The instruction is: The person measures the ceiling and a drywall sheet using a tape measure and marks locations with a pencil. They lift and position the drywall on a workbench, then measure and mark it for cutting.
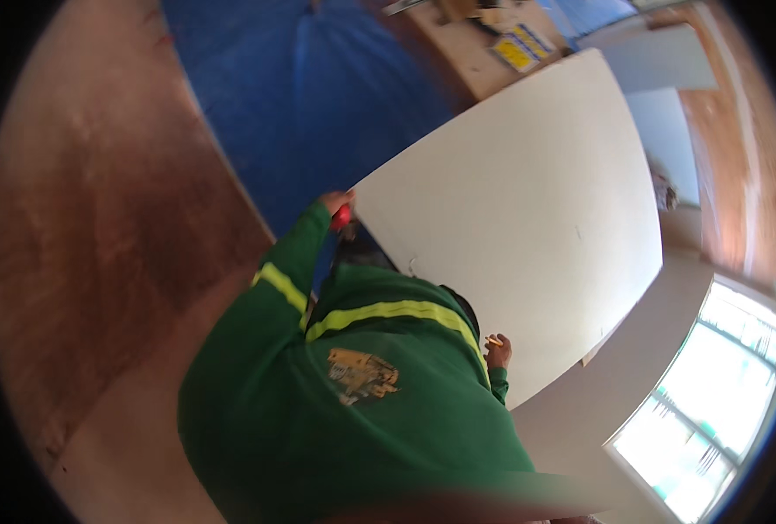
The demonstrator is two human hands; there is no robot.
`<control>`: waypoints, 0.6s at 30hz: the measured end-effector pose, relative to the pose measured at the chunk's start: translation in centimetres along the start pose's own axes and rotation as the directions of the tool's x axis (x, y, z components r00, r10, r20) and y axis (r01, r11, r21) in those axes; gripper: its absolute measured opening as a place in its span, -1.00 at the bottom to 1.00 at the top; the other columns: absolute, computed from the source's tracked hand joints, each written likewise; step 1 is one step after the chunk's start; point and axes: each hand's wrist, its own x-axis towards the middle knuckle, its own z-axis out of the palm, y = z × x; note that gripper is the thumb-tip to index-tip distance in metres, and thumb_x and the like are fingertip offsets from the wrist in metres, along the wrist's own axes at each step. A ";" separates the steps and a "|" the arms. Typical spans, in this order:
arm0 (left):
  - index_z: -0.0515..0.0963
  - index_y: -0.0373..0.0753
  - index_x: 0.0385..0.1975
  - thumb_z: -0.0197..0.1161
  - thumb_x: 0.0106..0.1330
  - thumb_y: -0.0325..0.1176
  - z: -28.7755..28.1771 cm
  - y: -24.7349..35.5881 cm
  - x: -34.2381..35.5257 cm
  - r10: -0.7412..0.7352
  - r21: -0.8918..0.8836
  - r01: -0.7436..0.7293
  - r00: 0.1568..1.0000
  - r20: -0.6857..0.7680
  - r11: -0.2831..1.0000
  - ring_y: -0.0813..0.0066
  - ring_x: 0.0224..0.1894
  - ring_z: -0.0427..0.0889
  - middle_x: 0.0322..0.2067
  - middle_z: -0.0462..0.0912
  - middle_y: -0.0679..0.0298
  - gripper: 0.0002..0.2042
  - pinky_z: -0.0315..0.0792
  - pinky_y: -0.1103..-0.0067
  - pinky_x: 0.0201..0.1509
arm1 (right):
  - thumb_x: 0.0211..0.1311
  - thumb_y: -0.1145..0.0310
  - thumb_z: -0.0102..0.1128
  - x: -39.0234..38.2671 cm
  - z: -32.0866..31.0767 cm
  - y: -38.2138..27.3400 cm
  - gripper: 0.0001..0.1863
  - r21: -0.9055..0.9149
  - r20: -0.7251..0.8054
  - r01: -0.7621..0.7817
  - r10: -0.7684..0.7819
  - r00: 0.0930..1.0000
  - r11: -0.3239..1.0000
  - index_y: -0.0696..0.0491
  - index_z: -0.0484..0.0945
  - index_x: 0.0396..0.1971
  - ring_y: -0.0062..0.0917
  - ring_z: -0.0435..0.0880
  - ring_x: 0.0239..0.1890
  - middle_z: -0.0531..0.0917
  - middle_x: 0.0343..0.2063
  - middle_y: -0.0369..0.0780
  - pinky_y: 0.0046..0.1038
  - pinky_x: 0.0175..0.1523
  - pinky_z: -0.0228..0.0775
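My left hand [338, 200] is closed on a small red object [341, 216], probably a tape measure, at the near-left corner of a large white board [536, 175]. Farther right, my right hand [499, 349] grips a thin yellow pencil [493, 341] over the board's lower edge. My green sleeves and top, crossed by a yellow stripe, fill the lower middle and hide part of the board's near edge. The board has a few small dark marks on it.
A blue tarp [265, 96] lies beyond my left hand, beside brown flooring [100, 218]. At the top is a wooden surface [458, 48] with a yellow-and-blue package [521, 48]. Pale panels [667, 61] stand upper right; a bright window [693, 393] is lower right.
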 end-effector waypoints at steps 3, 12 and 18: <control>0.52 -0.09 -0.63 0.21 0.34 0.37 -1.7 2.8 -3.4 -0.275 -0.611 0.340 0.940 0.202 0.715 0.43 -0.57 0.61 -0.74 0.50 0.27 -0.40 0.42 0.42 -0.57 | 0.39 0.17 0.30 1.9 0.9 -3.4 -0.53 0.095 -0.099 0.212 -0.203 0.974 0.973 0.11 0.51 0.17 -0.47 0.75 -0.22 0.73 -0.15 -0.15 -0.43 -0.36 0.55; 0.43 -0.22 0.00 0.50 0.28 -0.25 3.0 21.1 -10.1 0.003 -0.544 0.157 0.960 0.281 0.824 0.48 -0.37 0.61 -0.23 0.53 0.28 -0.57 0.61 0.53 -0.32 | 0.48 0.32 0.21 -2.0 11.1 -28.4 -0.64 0.525 0.515 0.394 -0.650 0.559 0.755 0.21 0.50 0.13 -0.51 0.70 -0.17 0.68 -0.20 -0.20 -0.44 -0.07 0.61; 0.28 -0.31 0.20 0.53 0.27 -0.08 8.1 30.8 -13.0 0.213 -0.081 -0.197 0.905 0.368 0.977 0.46 -0.28 0.69 -0.13 0.54 0.13 -0.31 0.63 0.54 -0.32 | 0.46 0.20 0.28 -5.6 12.5 -32.5 -0.64 0.458 0.637 0.333 -0.566 0.524 0.824 0.20 0.58 -0.01 -0.53 0.72 -0.18 0.70 -0.20 -0.22 -0.43 -0.09 0.66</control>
